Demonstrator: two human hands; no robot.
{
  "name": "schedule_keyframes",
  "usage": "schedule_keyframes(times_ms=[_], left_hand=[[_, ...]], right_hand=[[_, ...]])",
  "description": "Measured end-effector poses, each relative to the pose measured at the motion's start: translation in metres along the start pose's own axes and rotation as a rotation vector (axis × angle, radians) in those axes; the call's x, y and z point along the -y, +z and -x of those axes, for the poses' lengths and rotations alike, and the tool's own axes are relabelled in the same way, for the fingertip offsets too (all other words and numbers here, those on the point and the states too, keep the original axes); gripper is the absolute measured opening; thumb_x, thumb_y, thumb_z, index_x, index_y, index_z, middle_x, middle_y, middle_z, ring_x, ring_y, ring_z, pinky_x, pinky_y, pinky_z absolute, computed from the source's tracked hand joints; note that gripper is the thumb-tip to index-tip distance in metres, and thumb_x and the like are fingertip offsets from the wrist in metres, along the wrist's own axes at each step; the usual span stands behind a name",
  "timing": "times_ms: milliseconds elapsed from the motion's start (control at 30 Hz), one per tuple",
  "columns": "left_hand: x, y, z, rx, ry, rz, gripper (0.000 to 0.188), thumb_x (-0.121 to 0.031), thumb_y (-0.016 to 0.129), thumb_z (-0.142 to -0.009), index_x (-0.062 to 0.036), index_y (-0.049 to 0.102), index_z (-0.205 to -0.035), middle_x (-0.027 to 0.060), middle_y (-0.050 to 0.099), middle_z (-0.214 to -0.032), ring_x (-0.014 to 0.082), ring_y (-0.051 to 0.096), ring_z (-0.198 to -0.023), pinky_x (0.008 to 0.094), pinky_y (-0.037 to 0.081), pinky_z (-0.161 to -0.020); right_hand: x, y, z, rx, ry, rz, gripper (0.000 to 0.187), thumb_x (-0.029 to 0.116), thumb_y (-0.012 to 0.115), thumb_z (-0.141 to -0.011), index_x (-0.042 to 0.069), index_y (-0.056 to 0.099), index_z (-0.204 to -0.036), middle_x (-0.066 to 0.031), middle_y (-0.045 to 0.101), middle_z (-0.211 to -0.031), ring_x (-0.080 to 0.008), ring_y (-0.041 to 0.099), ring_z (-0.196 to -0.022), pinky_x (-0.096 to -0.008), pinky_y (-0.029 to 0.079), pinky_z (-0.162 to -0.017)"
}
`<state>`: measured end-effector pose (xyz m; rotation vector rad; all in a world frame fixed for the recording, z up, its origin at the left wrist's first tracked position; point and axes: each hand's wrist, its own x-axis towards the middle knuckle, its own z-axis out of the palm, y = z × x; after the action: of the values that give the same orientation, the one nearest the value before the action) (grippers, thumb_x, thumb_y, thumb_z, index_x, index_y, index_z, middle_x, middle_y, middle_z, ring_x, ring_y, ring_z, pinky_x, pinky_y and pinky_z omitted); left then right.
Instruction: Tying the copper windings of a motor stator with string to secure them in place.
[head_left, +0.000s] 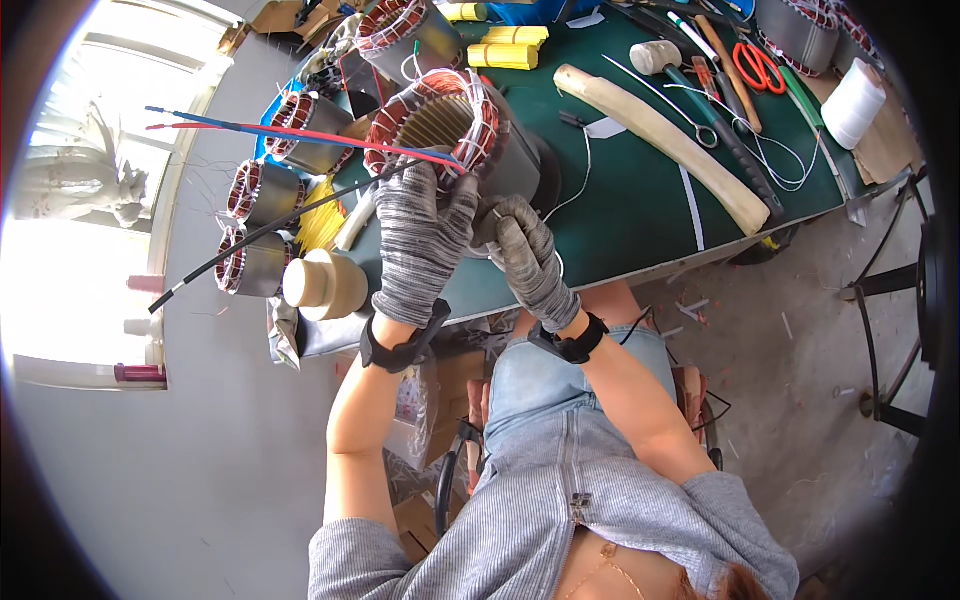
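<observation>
A motor stator (518, 150) lies on its side at the table's near edge, its copper coil end laced with white cord and turned toward me. Red and blue sleeved lead wires (300, 133) and a black sleeved one (262, 231) run out leftward from that coil end. My left hand (418, 240), in a grey striped glove, grips at the winding where the leads come out; its fingertips press against them. Close on its right, my gloved right hand (530, 258) is closed in a pinch on thin white lacing cord (577, 200), which trails onto the table. The exact pinch point is partly hidden.
Several more stators (314, 135) stand at the left, near a wooden mallet-like block (325, 285). Yellow strip bundles (508, 48) lie behind. On the right are a long wooden stick (665, 150), a mallet (655, 58), red-handled scissors (758, 68) and a white cord spool (853, 104).
</observation>
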<state>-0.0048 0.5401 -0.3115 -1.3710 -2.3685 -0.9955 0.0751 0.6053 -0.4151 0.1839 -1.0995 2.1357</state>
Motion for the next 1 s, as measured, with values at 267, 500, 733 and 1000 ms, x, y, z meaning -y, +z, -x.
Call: schedule_keyframes(times_ms=[267, 500, 733, 1000], left_hand=[[0.001, 0.007, -0.005, -0.082, 0.190, -0.218, 0.016, -0.013, 0.066, -0.075, -0.0034, 0.055, -0.082, 0.0122, 0.055, -0.071, 0.0310, 0.052, -0.067, 0.0412, 0.040, -0.065], [0.014, 0.002, 0.001, -0.079, 0.144, -0.211, 0.019, -0.016, 0.066, -0.076, -0.0053, 0.057, -0.089, 0.0099, 0.055, -0.074, 0.0288, 0.052, -0.068, 0.0398, 0.041, -0.069], [0.016, -0.008, -0.005, 0.042, 0.066, -0.012, 0.020, -0.012, 0.067, -0.074, -0.0060, 0.057, -0.089, 0.0089, 0.056, -0.075, 0.0260, 0.056, -0.069, 0.0354, 0.044, -0.065], [0.034, -0.025, -0.026, 0.066, 0.516, -0.217, 0.023, -0.009, 0.065, -0.073, -0.0044, 0.056, -0.093, 0.0111, 0.061, -0.098, 0.0317, 0.056, -0.095, 0.0387, 0.046, -0.078]], right_hand=[[0.019, -0.002, -0.006, 0.023, -0.053, 0.203, 0.021, 0.019, 0.041, -0.094, 0.001, 0.052, -0.090, -0.0070, 0.055, -0.084, -0.0159, 0.053, -0.076, -0.0269, 0.044, -0.071], [0.111, -0.092, 0.082, 0.107, 0.037, 1.052, 0.026, 0.016, 0.054, -0.081, 0.005, 0.062, -0.102, -0.0102, 0.063, -0.096, -0.0238, 0.061, -0.081, -0.0332, 0.049, -0.069], [0.219, -0.188, 0.293, 0.119, 1.140, 1.919, 0.020, 0.016, 0.050, -0.085, 0.007, 0.059, -0.100, -0.0130, 0.062, -0.093, -0.0310, 0.060, -0.076, -0.0378, 0.047, -0.066], [0.125, -0.019, 0.032, 0.118, -0.140, 1.152, 0.017, -0.003, 0.050, -0.079, 0.004, 0.057, -0.093, -0.0115, 0.057, -0.086, -0.0280, 0.054, -0.082, -0.0361, 0.043, -0.078]])
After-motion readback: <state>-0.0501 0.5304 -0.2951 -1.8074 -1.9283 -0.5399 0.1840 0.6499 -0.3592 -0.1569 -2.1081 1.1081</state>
